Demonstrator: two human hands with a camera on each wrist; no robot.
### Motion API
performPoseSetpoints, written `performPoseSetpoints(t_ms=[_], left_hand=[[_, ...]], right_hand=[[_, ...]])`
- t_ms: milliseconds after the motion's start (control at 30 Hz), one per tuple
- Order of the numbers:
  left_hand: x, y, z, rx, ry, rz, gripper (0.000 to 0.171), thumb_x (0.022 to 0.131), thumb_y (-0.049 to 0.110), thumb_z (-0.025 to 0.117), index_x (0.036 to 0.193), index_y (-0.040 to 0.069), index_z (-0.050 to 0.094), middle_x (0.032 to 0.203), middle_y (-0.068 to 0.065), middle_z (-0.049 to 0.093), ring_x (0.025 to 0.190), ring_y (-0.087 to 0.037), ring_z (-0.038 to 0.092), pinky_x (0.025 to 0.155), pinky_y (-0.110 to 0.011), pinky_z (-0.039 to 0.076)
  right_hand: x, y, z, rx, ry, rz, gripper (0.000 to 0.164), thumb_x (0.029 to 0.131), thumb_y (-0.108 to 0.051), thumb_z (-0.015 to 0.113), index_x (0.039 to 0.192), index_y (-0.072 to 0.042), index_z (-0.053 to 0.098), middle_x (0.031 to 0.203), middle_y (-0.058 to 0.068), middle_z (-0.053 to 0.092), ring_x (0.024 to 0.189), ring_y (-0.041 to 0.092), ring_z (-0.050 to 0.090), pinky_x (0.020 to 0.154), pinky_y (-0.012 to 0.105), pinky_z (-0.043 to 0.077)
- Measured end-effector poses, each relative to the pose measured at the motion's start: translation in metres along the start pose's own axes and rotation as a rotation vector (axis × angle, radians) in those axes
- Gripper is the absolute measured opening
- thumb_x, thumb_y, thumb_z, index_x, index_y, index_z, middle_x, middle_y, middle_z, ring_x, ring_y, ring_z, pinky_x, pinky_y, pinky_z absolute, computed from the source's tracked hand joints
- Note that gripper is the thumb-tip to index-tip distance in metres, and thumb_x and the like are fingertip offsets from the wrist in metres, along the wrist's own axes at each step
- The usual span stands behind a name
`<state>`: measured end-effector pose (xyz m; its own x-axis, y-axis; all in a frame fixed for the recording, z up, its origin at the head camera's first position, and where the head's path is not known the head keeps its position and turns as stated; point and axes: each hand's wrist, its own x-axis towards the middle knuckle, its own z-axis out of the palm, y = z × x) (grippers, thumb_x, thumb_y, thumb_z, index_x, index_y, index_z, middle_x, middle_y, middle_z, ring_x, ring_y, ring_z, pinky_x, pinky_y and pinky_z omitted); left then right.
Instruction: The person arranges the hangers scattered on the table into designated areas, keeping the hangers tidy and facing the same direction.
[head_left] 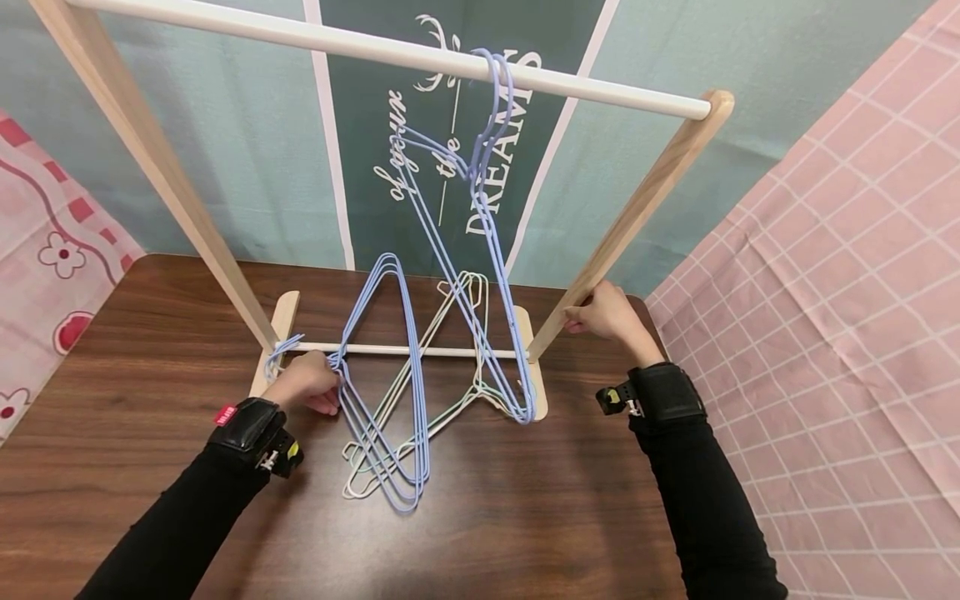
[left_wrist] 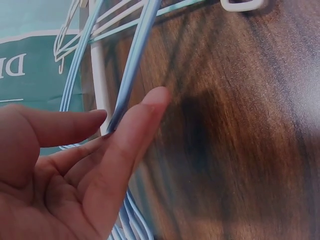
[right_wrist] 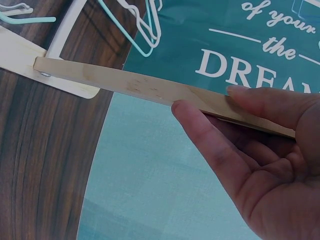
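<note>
Brown table (head_left: 540, 525), rack (head_left: 300, 35) bearing blue hangers (head_left: 497, 258), left hand (head_left: 309, 381) pinching others

hands: we count two, one left hand (head_left: 309, 383) and one right hand (head_left: 606, 312)
rack (head_left: 623, 233): we see one
uprights (head_left: 165, 179): two
white bars: two, one upper bar (head_left: 337, 40) and one lower bar (head_left: 378, 349)
feet (head_left: 540, 392): two
blue hangers on the upper bar (head_left: 475, 177): we count two hooks
blue hangers at the left hand (head_left: 416, 358): we make out three
pale hangers (head_left: 477, 387): at least two; they overlap, so we cannot tell exactly
sleeves (head_left: 180, 508): two
wrist cameras (head_left: 615, 398): two
table (head_left: 570, 500): one
</note>
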<state>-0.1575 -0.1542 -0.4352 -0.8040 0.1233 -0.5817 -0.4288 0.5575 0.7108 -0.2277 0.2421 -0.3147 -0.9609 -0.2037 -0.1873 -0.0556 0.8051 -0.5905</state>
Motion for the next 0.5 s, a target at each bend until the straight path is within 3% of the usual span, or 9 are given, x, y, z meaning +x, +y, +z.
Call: performPoseSetpoints(t_ms=[500], left_hand=[[-0.0017, 0.0042, -0.0008, 0.018, 0.036, 0.032, 0.013, 0.08, -0.009, 0.041, 0.074, -0.01, 0.053, 0.053, -0.009, 0.059, 0.046, -0.014, 0.061, 0.048, -0.022, 0.054]], right_hand=[[-0.0001, 0.0005, -0.0005, 0.028, -0.012, 0.004, 0.028, 0.089, -0.005, 0.056, 0.107, 0.016, 0.051, 0.091, 0.029, 0.063, 0.078, 0.033, 0.066, 0.06, 0.026, 0.057]])
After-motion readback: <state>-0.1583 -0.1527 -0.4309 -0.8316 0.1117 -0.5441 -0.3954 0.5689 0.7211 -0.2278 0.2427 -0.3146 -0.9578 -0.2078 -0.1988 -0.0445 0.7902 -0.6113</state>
